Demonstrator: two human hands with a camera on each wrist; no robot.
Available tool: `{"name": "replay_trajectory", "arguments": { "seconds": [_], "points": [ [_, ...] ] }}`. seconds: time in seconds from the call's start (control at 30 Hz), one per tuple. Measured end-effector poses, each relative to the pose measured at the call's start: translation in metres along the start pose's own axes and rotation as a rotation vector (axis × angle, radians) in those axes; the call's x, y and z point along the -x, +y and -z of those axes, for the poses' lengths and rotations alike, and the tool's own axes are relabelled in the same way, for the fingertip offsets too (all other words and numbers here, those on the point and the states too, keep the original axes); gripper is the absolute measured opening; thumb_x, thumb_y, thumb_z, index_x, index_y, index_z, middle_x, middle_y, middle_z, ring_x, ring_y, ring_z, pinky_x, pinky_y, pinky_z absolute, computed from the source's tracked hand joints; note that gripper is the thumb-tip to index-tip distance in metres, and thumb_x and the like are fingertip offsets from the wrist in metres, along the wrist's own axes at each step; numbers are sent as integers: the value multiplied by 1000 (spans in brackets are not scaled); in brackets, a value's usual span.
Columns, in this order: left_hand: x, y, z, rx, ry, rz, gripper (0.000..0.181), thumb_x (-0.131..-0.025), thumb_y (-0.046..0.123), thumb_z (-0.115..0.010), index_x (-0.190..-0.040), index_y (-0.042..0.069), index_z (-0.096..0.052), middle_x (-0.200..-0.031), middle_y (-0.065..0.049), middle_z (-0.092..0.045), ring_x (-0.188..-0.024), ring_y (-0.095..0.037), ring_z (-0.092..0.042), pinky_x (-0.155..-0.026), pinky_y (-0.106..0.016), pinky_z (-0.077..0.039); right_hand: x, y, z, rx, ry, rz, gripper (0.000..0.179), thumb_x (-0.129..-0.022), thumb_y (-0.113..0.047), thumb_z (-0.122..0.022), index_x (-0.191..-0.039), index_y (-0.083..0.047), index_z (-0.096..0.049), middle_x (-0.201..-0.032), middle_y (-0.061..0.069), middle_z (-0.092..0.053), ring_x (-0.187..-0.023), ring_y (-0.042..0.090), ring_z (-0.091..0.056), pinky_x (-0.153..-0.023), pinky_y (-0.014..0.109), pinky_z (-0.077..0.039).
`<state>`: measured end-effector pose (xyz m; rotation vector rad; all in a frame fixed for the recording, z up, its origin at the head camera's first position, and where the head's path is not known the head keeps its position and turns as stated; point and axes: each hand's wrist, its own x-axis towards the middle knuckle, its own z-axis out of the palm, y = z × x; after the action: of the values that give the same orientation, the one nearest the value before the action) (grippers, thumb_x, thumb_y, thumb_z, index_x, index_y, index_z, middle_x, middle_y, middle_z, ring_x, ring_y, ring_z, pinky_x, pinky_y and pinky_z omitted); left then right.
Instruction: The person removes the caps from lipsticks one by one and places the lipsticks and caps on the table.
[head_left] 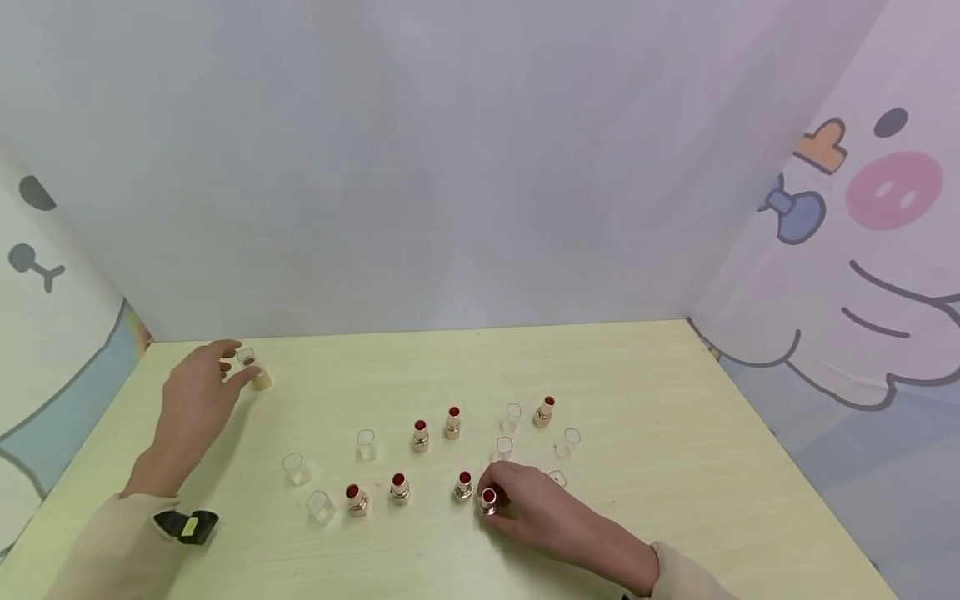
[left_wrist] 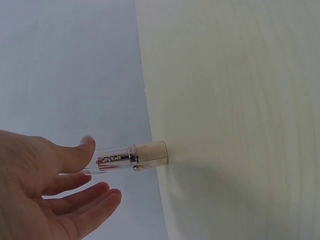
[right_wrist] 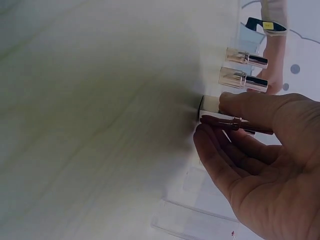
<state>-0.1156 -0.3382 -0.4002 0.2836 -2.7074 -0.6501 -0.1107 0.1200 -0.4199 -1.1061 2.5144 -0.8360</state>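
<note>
At the far left of the table, my left hand point(head_left: 198, 387) is at a lipstick with a clear cap point(head_left: 260, 377). In the left wrist view, the thumb and forefinger lie loosely about the cap end of this capped lipstick point(left_wrist: 132, 156), other fingers spread. My right hand point(head_left: 536, 508) pinches an uncapped lipstick point(head_left: 488, 502) at the front middle, its red tip upward. The thumb point(right_wrist: 250, 107) and fingertips close round it in the right wrist view. Another uncapped lipstick point(head_left: 464, 487) stands right beside it.
Several more uncapped lipsticks stand around the middle, such as one lipstick point(head_left: 400, 489) and another point(head_left: 544, 412). Clear caps stand at left, such as one cap point(head_left: 321, 507), and a cap point(head_left: 572, 440) is at right. A pale wall point(head_left: 420, 167) rises behind the table point(head_left: 637, 517).
</note>
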Motion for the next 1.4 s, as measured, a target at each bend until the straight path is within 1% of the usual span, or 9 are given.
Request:
{"name": "replay_trajectory", "arguments": {
  "seconds": [0.2,0.43,0.7,0.9,1.03,1.17,1.3,1.37,1.4],
  "points": [
    [-3,-3,-6,0,8,-6,46,-102,18,-69,-137,-9,-56,-122,-34,-64,-105,-50,-65,-76,-61,-51,0,1,-1,-1,-2,3,23,-90,-8,-81,-103,-19,-64,-96,-13,-66,-86,-6,-58,-77,16,-55],
    [-5,-7,-10,11,47,-29,31,-101,14,-70,-125,-5,-63,-110,-29,-72,-97,-46,-70,-69,-54,-51,-1,1,-2,3,1,-1,23,-91,-8,-81,-104,-18,-64,-97,-11,-67,-86,-6,-58,-77,16,-55],
    [-5,-7,-12,15,72,-32,26,-101,11,-70,-120,-5,-65,-106,-30,-73,-95,-47,-70,-68,-53,-51,-1,1,-2,15,-6,-5,25,-91,-9,-81,-105,-18,-63,-97,-12,-66,-86,-7,-58,-77,15,-55],
    [-5,-5,-11,13,71,-20,25,-101,10,-69,-119,-5,-65,-106,-29,-73,-96,-47,-70,-68,-52,-50,0,0,-1,24,-16,-1,31,-91,-9,-80,-115,-16,-62,-101,-12,-65,-89,-6,-58,-81,15,-55],
    [-4,-1,-8,16,72,-24,25,-101,9,-69,-120,-6,-64,-105,-29,-73,-95,-46,-70,-67,-51,-51,3,-3,4,34,-16,-7,41,-91,-14,-82,-125,-15,-59,-107,-10,-65,-92,-3,-60,-83,17,-56],
    [-1,2,-6,15,77,-41,25,-100,9,-70,-120,-6,-65,-104,-28,-73,-94,-46,-70,-63,-44,-51,5,-6,9,36,-9,-16,51,-91,-21,-84,-133,-13,-57,-113,-7,-67,-95,1,-62,-84,20,-56],
    [3,6,-5,10,67,-44,25,-101,11,-69,-121,-4,-65,-104,-27,-73,-93,-44,-70,-62,-36,-48,7,-9,13,37,4,-26,55,-91,-25,-83,-137,-13,-56,-119,-4,-67,-98,4,-63,-84,21,-57],
    [6,9,-3,7,63,-47,25,-101,11,-69,-121,-3,-65,-105,-26,-73,-93,-43,-70,-62,-36,-48,8,-10,16,42,15,-28,55,-92,-26,-83,-138,-13,-56,-121,-3,-67,-99,5,-64,-85,22,-57],
    [7,11,-2,8,64,-53,25,-101,10,-69,-121,-3,-65,-105,-26,-73,-94,-43,-70,-63,-39,-49,8,-11,18,44,20,-30,54,-93,-28,-82,-138,-13,-56,-123,-3,-67,-100,5,-64,-85,23,-57]
  ]
}}
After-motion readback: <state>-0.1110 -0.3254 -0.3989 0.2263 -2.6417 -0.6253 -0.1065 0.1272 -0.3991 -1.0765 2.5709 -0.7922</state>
